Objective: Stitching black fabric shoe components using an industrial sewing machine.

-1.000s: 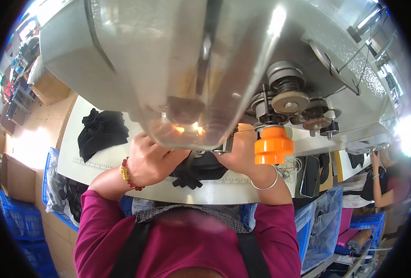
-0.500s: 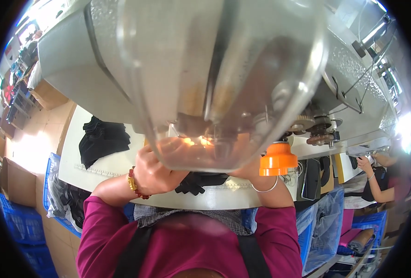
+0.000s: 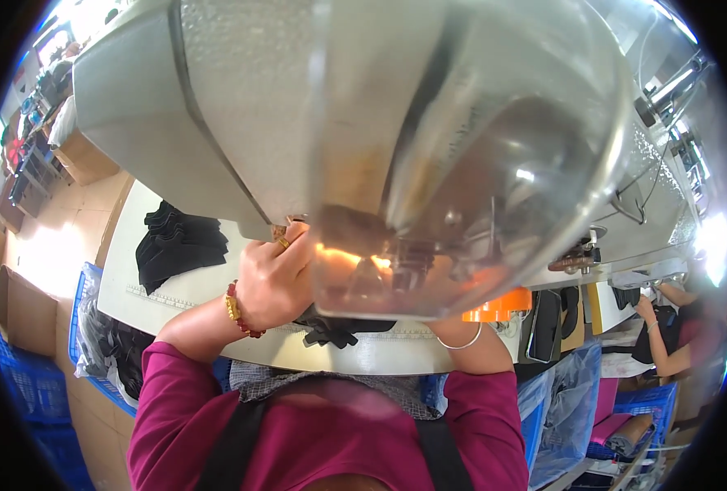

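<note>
My left hand (image 3: pixel 269 278), with a ring and a red and gold bracelet, is closed beside the sewing machine head (image 3: pixel 249 90). Its curled fingers reach up toward the lit needle area; what they hold is hidden. A clear plastic shield (image 3: pixel 470 303) covers much of the middle. Behind it my right hand (image 3: pixel 439 286) shows only faintly, with a silver bangle at the wrist, and its fingers cannot be made out. Black fabric pieces (image 3: pixel 335 331) lie below the hands at the table's near edge. A stack of black fabric pieces (image 3: pixel 179 245) lies farther left.
An orange cap (image 3: pixel 498 305) stands right of the shield, near a dark phone (image 3: pixel 546 326) on the white table (image 3: pixel 134 270). Blue crates with plastic-wrapped goods flank me (image 3: pixel 93 327). Another person's arm (image 3: pixel 662 348) works at the far right.
The machine head and shield have shifted right in the picture, uncovering more of my left hand. That hand's fingers now point up beside the machine; my right hand stays mostly behind the shield.
</note>
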Motion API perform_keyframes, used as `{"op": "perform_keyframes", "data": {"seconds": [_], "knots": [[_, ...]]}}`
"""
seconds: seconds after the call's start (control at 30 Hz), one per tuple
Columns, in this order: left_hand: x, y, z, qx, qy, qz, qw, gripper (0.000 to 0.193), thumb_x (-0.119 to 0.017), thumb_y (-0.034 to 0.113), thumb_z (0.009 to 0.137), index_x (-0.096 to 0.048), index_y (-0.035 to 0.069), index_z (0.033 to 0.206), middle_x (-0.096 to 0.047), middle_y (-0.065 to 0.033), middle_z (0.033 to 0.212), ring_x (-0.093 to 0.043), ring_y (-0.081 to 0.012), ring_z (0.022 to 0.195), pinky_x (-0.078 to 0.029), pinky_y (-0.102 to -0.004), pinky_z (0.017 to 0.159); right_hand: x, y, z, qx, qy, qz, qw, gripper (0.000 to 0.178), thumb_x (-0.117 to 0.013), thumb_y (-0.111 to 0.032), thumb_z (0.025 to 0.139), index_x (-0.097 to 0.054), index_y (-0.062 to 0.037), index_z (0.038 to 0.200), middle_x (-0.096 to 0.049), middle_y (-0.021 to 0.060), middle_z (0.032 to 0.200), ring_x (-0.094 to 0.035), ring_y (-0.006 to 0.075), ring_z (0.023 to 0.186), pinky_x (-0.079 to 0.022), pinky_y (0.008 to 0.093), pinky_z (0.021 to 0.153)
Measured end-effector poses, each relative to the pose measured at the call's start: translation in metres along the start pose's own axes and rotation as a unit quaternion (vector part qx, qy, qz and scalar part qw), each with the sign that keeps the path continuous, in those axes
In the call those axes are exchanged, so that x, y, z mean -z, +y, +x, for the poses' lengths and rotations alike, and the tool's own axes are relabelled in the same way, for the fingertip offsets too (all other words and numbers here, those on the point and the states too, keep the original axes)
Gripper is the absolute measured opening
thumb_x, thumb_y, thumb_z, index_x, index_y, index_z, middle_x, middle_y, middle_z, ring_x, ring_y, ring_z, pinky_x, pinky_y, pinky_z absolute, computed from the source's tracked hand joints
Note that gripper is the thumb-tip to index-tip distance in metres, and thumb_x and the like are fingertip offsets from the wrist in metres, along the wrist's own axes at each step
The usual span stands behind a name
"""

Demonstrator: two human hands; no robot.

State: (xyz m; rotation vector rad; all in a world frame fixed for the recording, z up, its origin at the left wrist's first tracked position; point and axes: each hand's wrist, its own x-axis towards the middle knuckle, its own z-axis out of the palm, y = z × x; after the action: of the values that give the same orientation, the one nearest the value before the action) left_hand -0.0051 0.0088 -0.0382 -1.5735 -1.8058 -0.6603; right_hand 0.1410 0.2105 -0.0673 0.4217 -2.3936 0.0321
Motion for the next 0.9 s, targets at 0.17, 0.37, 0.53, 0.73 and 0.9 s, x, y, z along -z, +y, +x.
{"op": "perform_keyframes", "data": {"seconds": [0.17,0.37,0.53,0.73,0.9], "knots": [[0.014,0.003,0.023,-0.021,0.055,-0.060,0.997,0.015,-0.068,0.004,0.068,-0.062,0.007,0.081,-0.053,-0.0031,0.077,-0.051,-0.0132,0.049,-0.036,-0.0280,0.037,-0.007,-0.005,0.002,0.006,-0.011,-0.061,0.998,0.018,-0.057,-0.019,0.091,-0.063,-0.0052,0.100,-0.064,0.0085,0.098,-0.061,0.0253,0.096,-0.042,0.0434,0.097],[0.028,0.001,0.020,0.004,-0.021,-0.053,0.998,0.021,-0.069,0.009,0.072,-0.064,0.011,0.092,-0.057,-0.0016,0.088,-0.052,-0.0108,0.048,-0.038,-0.0272,0.038,-0.003,-0.008,-0.012,0.030,-0.026,-0.131,0.991,0.016,-0.056,-0.018,0.092,-0.062,-0.0042,0.099,-0.064,0.0106,0.102,-0.061,0.0288,0.100,-0.039,0.0478,0.104],[0.025,-0.003,0.014,-0.002,-0.031,-0.042,0.999,0.022,-0.068,0.009,0.074,-0.064,0.010,0.095,-0.058,-0.0025,0.092,-0.053,-0.0119,0.048,-0.040,-0.0284,0.040,-0.018,-0.013,-0.007,0.041,-0.031,-0.179,0.983,0.016,-0.056,-0.017,0.093,-0.061,-0.0035,0.098,-0.064,0.0121,0.104,-0.060,0.0311,0.103,-0.037,0.0507,0.108],[0.024,-0.002,0.010,0.014,-0.034,-0.024,0.999,0.021,-0.070,0.010,0.074,-0.064,0.007,0.094,-0.059,-0.0029,0.090,-0.054,-0.0153,0.049,-0.041,-0.0317,0.044,-0.026,-0.011,-0.016,0.061,-0.060,-0.188,0.978,0.022,-0.054,-0.023,0.094,-0.067,-0.0082,0.103,-0.063,0.0206,0.098,-0.057,0.0377,0.109,-0.033,0.0627,0.104],[0.015,-0.007,0.010,0.013,-0.006,-0.028,0.999,0.020,-0.071,0.010,0.074,-0.064,0.005,0.091,-0.059,-0.0030,0.082,-0.055,-0.0200,0.051,-0.042,-0.0330,0.046,-0.011,-0.020,0.002,0.132,0.013,-0.476,0.869,0.026,-0.057,-0.021,0.090,-0.069,-0.0107,0.111,-0.064,0.0188,0.090,-0.055,0.0406,0.110,-0.029,0.0713,0.098]]}}
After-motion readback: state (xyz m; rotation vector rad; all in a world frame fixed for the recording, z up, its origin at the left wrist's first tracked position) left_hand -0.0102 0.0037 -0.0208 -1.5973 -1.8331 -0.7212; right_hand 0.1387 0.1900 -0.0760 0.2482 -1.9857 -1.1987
